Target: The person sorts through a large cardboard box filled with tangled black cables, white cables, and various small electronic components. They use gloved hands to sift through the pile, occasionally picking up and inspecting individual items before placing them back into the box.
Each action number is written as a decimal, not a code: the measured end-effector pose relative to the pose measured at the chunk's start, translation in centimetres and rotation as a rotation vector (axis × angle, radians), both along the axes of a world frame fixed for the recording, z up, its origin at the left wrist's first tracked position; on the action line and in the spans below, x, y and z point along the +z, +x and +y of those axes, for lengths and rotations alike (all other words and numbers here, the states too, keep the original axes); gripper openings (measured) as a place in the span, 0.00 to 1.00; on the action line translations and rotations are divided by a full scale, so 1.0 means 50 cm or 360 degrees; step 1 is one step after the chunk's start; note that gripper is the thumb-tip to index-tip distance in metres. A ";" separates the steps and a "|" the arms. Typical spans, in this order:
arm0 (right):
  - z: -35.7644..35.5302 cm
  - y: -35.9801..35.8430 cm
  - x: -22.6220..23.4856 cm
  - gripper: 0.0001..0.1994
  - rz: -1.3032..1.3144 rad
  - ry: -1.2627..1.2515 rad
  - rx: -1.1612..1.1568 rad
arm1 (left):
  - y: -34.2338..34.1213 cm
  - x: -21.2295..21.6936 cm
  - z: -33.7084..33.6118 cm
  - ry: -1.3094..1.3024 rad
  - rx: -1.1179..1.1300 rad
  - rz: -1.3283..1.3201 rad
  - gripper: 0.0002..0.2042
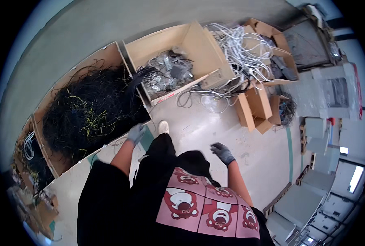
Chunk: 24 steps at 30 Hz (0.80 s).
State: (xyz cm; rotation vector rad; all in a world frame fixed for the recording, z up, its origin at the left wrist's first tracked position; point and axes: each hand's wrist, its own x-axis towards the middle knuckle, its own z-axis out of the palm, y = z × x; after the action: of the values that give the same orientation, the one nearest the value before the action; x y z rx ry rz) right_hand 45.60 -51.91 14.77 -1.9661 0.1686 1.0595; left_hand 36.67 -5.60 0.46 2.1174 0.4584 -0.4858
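Note:
My left hand (136,133), in a grey work glove, hangs beside the near edge of a large wooden crate (50,155). Its fingers look stretched out, slightly blurred, and nothing shows in them. A tangled heap of black cables (88,102), some with yellow-green strands, fills that crate. My right hand (222,153), also gloved in grey, is over the floor with its fingers apart and holds nothing. Ahead of me stands a second wooden crate (205,51) with grey adapters and clear plastic bags (170,69) inside. Some black cables drape over the wall between the crates.
White cables (248,49) spill from cardboard boxes at the far right onto the floor. An open cardboard box (252,108) stands in front of them. Wrapped pallet goods (334,92) and grey stacked panels (303,201) line the right side. Another cable-filled crate (30,160) sits at left.

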 end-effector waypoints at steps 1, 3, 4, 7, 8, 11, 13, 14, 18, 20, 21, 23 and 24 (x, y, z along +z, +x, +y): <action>-0.035 0.006 -0.010 0.12 0.0029 0.0010 -0.0191 | 0.087 0.027 -0.003 -0.0153 0.0111 -0.0442 0.17; -0.124 0.040 -0.050 0.09 0.0037 -0.0416 -0.0102 | 0.241 0.086 -0.011 -0.0466 0.0333 -0.0392 0.15; -0.143 0.059 -0.054 0.09 0.0156 -0.0556 -0.0170 | 0.306 0.134 -0.006 -0.0418 0.0366 -0.0585 0.14; -0.164 0.146 -0.084 0.10 0.0229 -0.0356 -0.0168 | 0.439 0.177 0.070 0.0052 0.0325 -0.0675 0.15; -0.136 0.193 -0.079 0.10 0.0231 -0.0354 -0.0055 | 0.458 0.186 0.089 0.0023 0.0423 -0.0725 0.16; -0.080 0.346 -0.131 0.11 0.0054 -0.0414 0.0394 | 0.496 0.201 0.111 0.0670 0.0500 -0.0563 0.18; -0.039 0.456 -0.184 0.11 -0.0110 -0.0300 0.0526 | 0.484 0.205 0.094 0.0748 0.0594 -0.0400 0.23; -0.024 0.508 -0.213 0.10 -0.0230 -0.0197 0.0579 | 0.478 0.215 0.079 0.0786 0.0621 -0.0365 0.25; 0.146 0.644 -0.194 0.08 0.0004 0.0314 0.0572 | 0.411 0.210 0.044 0.1021 0.0730 0.0033 0.32; 0.163 0.686 -0.200 0.09 -0.0018 0.0192 0.0818 | 0.440 0.237 0.020 0.0983 0.0702 0.0390 0.40; 0.173 0.702 -0.202 0.08 -0.0093 0.0203 0.0922 | 0.451 0.239 0.018 0.1068 0.0650 0.0424 0.42; 0.167 0.728 -0.200 0.09 -0.0179 0.0133 0.1032 | 0.491 0.241 0.012 0.1201 0.0544 0.0483 0.45; 0.153 0.731 -0.210 0.09 -0.0155 0.0063 0.1062 | 0.511 0.241 0.015 0.1262 0.0485 0.0514 0.45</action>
State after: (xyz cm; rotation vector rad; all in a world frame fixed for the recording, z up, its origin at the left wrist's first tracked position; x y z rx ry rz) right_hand 82.18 -44.27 4.24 -2.0787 -0.5970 1.3551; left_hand 62.20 -4.86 12.49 2.6444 1.3112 -0.5198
